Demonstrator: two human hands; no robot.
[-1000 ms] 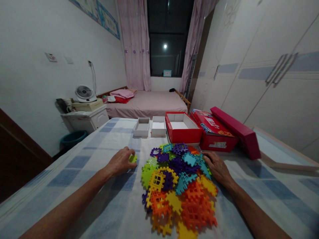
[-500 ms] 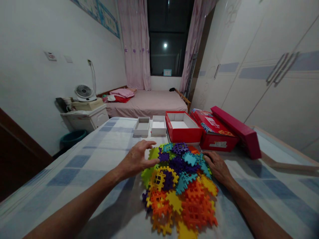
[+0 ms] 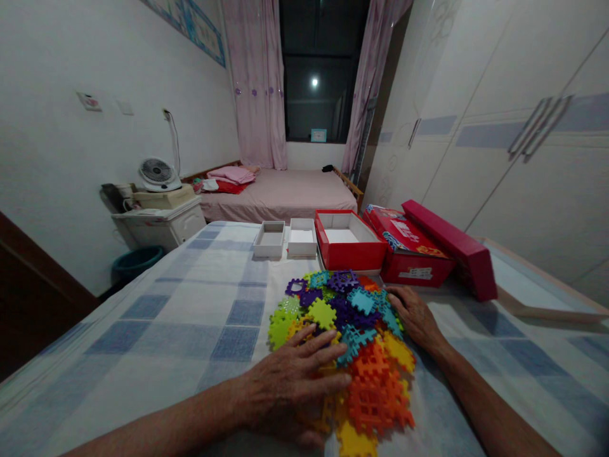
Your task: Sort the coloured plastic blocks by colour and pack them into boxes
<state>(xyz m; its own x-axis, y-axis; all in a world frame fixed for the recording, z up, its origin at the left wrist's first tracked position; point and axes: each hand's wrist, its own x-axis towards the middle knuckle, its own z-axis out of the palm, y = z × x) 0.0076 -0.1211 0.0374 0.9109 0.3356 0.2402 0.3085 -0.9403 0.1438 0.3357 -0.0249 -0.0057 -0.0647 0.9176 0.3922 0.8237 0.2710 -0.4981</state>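
Observation:
A pile of plastic interlocking building pieces (image 3: 349, 311) in purple, teal, green, yellow and orange lies on the checked cloth. My left hand (image 3: 295, 374) spreads its fingers over the near left part, hiding several yellow and orange pieces; it grips nothing that I can see. Just beyond its fingertips is a light green piece (image 3: 322, 313). On the pile's right edge rests my right hand (image 3: 415, 315), fingers loosely extended beside the teal pieces (image 3: 391, 319), with no piece visibly held. Orange pieces (image 3: 378, 390) show between the two hands.
Behind the pile stand two small white boxes (image 3: 269, 252) (image 3: 301, 247), an open red box (image 3: 354, 256) and a printed red box (image 3: 413, 274). A dark red lid (image 3: 451, 247) leans on the latter. At right lies a shallow tray-like box (image 3: 547, 311). Farther back is a bed (image 3: 295, 190).
My left hand has moved from the pile's far left edge toward me, its fingers now over the near left pieces. A light green piece now lies near the middle. My right hand has stayed.

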